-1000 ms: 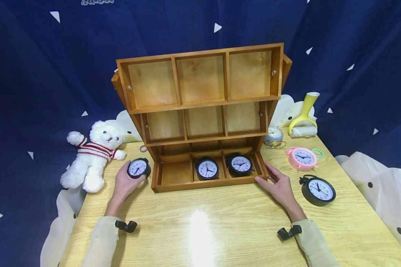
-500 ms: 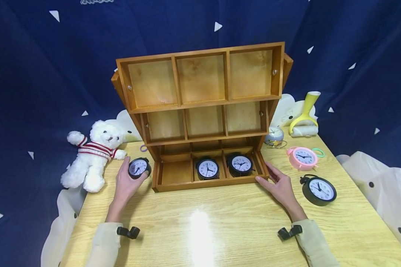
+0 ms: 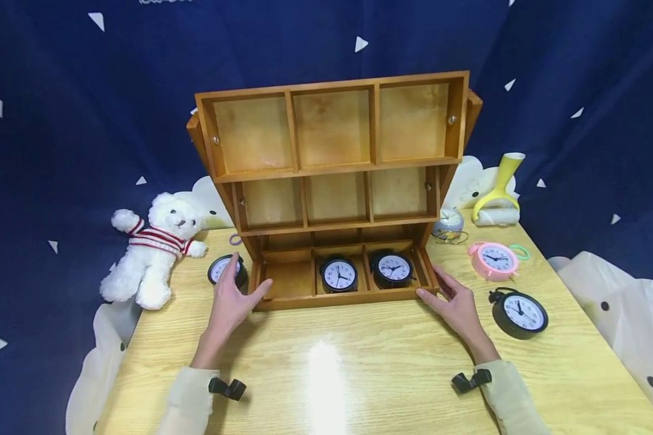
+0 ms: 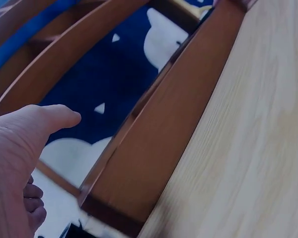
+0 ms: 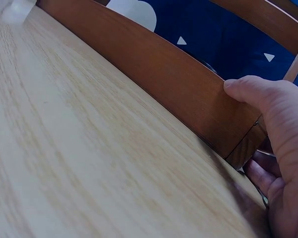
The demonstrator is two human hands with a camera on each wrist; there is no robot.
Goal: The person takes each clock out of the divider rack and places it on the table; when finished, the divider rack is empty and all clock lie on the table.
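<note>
A three-tier wooden organizer box (image 3: 337, 300) stands unfolded, each tier split into compartments. Its lowest tier holds a black alarm clock (image 3: 339, 275) in the middle and another black clock (image 3: 393, 269) on the right. My left hand (image 3: 230, 307) hovers by the tier's front left corner, thumb spread over the left compartment and nothing held. Partly hidden behind its fingers, a third black clock (image 3: 214, 269) lies on the table. With thumb on the front board and fingers around the side, my right hand (image 3: 453, 304) grips the front right corner, as the right wrist view confirms.
A white teddy bear (image 3: 155, 254) lies at the left. On the right are a pink clock (image 3: 494, 261), a black clock (image 3: 519, 313), a bluish clock (image 3: 448, 222), a green ring (image 3: 519, 251) and a yellow-handled roller (image 3: 497, 199). A purple ring (image 3: 235, 239) lies behind the left clock.
My left hand has let go of the left black clock, which stays on the table, and has moved right toward the organizer's corner. The right hand keeps its place.
</note>
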